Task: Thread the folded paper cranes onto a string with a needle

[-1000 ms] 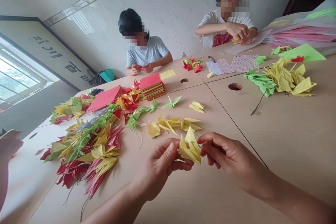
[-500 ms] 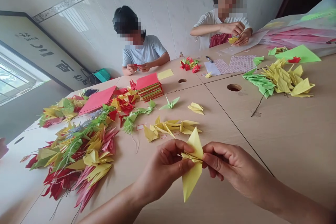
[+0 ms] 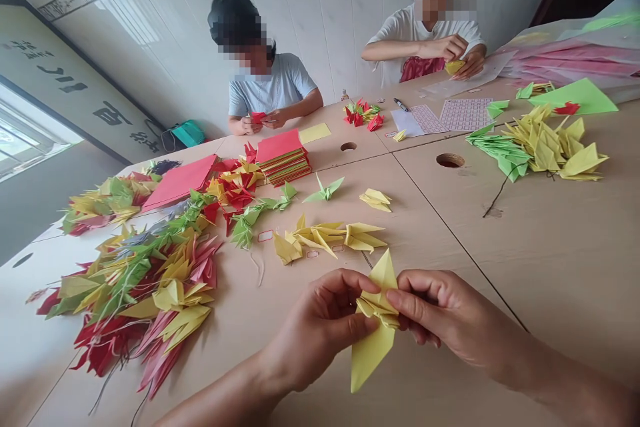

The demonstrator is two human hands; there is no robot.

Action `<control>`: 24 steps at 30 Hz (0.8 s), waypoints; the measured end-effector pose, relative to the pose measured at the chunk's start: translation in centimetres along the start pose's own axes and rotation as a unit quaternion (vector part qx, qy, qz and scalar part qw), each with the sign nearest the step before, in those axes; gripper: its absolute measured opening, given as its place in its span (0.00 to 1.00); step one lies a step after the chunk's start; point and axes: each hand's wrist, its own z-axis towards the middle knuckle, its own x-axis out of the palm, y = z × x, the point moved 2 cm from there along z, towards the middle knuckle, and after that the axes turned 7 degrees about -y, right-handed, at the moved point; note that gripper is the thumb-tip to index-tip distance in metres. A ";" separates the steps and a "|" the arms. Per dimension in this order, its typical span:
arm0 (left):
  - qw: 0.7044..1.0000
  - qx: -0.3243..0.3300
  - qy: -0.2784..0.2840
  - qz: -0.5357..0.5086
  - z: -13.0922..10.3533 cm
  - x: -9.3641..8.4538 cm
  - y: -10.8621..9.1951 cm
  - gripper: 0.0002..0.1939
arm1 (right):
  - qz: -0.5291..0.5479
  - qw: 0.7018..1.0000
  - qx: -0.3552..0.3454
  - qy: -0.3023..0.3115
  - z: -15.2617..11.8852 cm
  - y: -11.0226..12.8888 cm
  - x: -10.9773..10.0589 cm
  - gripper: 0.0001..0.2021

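A folded yellow paper crane is held above the table's near part, its long wings pointing up and down. My left hand pinches its folded middle from the left, thumb in front. From the right, my right hand grips the same crane with thumb and fingers near the middle and upper wing. Just beyond the hands lie several yellow folded cranes in a row. A single yellow crane and a green crane rest farther back.
Strung coloured cranes are heaped at the left. Behind them stand a red-topped paper stack and red sheets. Yellow and green cranes lie at the right. Two people sit across the table, handling paper.
My right thumb has moved up onto the crane's middle, and the folds there look more spread. Both hands and the crane appear slightly farther right. The view has shifted slightly.
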 end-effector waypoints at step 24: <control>0.937 -0.123 -0.098 -0.311 0.1 -2.1 -1.3 0.08 | 0.048 0.999 -0.009 -0.006 -0.5 -1.7 0.3 0.12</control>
